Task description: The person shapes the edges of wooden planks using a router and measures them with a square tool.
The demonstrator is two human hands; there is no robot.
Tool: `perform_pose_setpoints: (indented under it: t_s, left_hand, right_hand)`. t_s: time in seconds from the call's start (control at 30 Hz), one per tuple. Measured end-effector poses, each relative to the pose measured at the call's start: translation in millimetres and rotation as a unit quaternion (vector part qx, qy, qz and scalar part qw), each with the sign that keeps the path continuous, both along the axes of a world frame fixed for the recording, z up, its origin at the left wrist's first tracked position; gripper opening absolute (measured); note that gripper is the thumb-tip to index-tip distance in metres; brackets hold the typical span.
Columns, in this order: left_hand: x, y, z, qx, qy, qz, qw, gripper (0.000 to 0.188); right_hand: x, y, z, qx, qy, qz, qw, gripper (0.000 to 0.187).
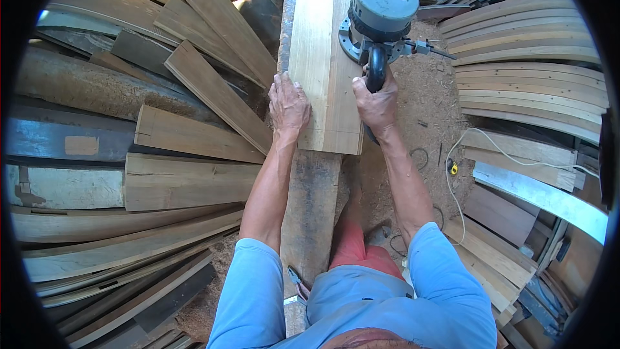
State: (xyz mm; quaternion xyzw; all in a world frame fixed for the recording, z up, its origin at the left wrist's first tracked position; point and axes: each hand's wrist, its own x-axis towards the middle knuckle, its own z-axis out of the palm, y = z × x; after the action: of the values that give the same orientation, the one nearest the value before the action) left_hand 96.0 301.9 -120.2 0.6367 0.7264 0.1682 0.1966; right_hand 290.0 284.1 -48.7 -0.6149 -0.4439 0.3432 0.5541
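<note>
A wooden board (pixel 321 94) lies lengthwise on a worn workbench beam (pixel 311 207). My left hand (pixel 289 105) rests on the board's left edge near its close end, fingers stretched forward and pressed down. A router (pixel 385 3) with a round grey motor housing stands at the board's right edge, its base partly over the wood. The fingers of my right hand (pixel 378 105) are wrapped around the router's black curved handle. A metal guide rod sticks out on the router's right side. The cutting bit is hidden under the base.
Loose planks (pixel 194 181) fan out on the left, close to the beam. Stacked curved boards (pixel 526 94) fill the right side. A pale cord (pixel 497 155) loops past a yellow tape measure (pixel 452 167) on the sawdust-covered floor (pixel 423 90). Pliers (pixel 295 276) lie on the beam near my body.
</note>
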Motion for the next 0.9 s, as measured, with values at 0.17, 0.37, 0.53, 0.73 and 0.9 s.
perform_pose_setpoints:
  t_s: [0.17,0.37,0.53,0.73,0.9]
  left_hand:
    - [1.6,0.6,2.1,-0.004,-0.005,0.002,1.000,0.056]
    - [1.7,0.0,2.9,-0.008,-0.009,0.006,1.000,0.056]
    - [2.2,0.7,5.4,-0.003,-0.007,0.003,1.000,0.055]
    - [2.9,0.4,6.2,0.007,0.011,0.001,1.000,0.053]
    - [7.3,1.0,0.5,-0.019,0.100,0.027,0.994,0.058]
  right_hand:
    - [5.8,9.7,-5.8,0.010,-0.033,-0.001,0.999,0.030]
    - [7.3,21.1,-8.5,-0.010,-0.031,-0.008,0.999,0.032]
    - [10.9,29.7,-10.1,-0.008,-0.030,-0.008,0.999,0.031]
    - [12.4,41.1,-6.9,-0.001,-0.021,-0.007,1.000,0.031]
    - [13.9,51.6,-15.6,0.010,-0.025,-0.007,1.000,0.029]
